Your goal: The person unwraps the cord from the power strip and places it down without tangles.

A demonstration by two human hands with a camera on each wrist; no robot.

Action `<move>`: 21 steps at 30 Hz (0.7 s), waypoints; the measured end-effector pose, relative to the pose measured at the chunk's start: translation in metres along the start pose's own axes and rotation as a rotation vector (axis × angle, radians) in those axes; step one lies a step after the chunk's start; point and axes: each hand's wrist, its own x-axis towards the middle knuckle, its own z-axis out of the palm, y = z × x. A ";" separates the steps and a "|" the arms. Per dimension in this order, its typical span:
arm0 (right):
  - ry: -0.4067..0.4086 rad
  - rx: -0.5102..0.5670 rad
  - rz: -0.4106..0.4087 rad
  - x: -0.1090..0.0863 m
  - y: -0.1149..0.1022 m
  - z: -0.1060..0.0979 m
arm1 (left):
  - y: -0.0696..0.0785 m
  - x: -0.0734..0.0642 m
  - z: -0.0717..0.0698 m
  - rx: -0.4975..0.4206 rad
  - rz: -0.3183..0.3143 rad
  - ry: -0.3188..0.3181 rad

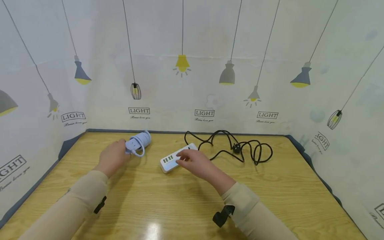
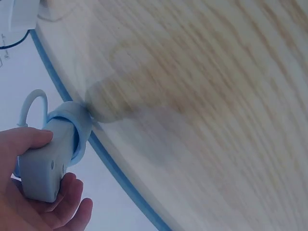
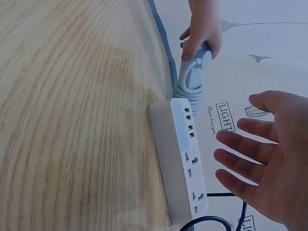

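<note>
My left hand (image 1: 112, 156) grips one end of a light blue power strip (image 2: 41, 166), thumb on one side and fingers curled round the other. Its cord (image 3: 188, 96) is wound in coils about the far end, with a loop standing out. A white power strip (image 1: 168, 164), with several USB ports and sockets on top, lies on the table between the hands. Over its right part hovers my right hand (image 1: 199, 162). In the right wrist view the right hand's fingers (image 3: 243, 144) are spread and hold nothing, apart from the white strip.
A black cord (image 1: 220, 151) trails in loose loops from the white strip across the back right of the wooden table (image 1: 162, 203). Among the loops lies a black plug (image 1: 236, 148). A cloth (image 1: 168, 120) printed with lamps encloses the back and sides.
</note>
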 end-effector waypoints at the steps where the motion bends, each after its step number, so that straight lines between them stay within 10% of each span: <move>1: 0.002 0.001 -0.001 0.000 -0.001 0.000 | 0.000 0.000 -0.001 0.005 0.005 0.004; 21: 0.003 0.020 -0.057 -0.007 -0.018 -0.007 | 0.016 -0.012 -0.018 0.016 0.139 0.236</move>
